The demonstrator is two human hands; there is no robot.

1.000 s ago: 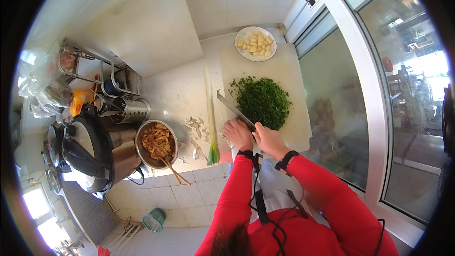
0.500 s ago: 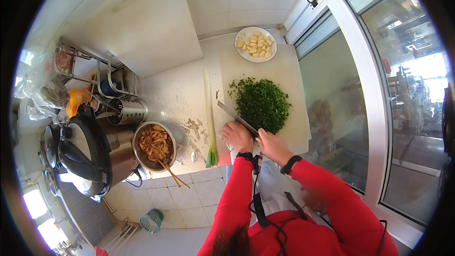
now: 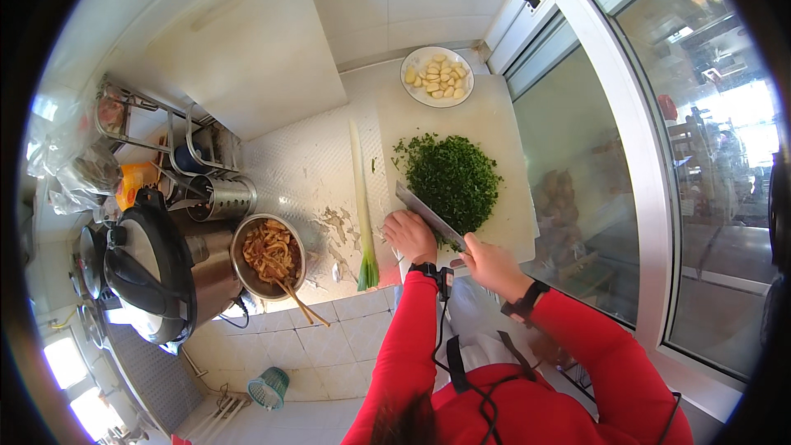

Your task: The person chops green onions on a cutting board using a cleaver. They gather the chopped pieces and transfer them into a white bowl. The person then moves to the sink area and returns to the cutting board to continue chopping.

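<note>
Gripping the knife (image 3: 424,212), right hand (image 3: 494,265) is closed around the handle; blade slants away to the left, along the near-left side of the chopped greens (image 3: 455,181), which sit mid-board. Left hand (image 3: 410,236) lies just beside the blade, fingers together; can't tell if it presses or holds anything. Spot suggests it's steadying from the near side. Plate (image 3: 418,58) of garlic cloves (image 3: 445,77) sits at the far end of the cutting board (image 3: 509,148), likely parked out of the blade's path. Long scallion (image 3: 360,189) lies on the counter (image 3: 292,152), left of the board, apart from both hands. Edges: near board edge is right by the hands; glass panel (image 3: 573,173) limits the right side. Room: bare board right of the pile, more counter to the left
</note>
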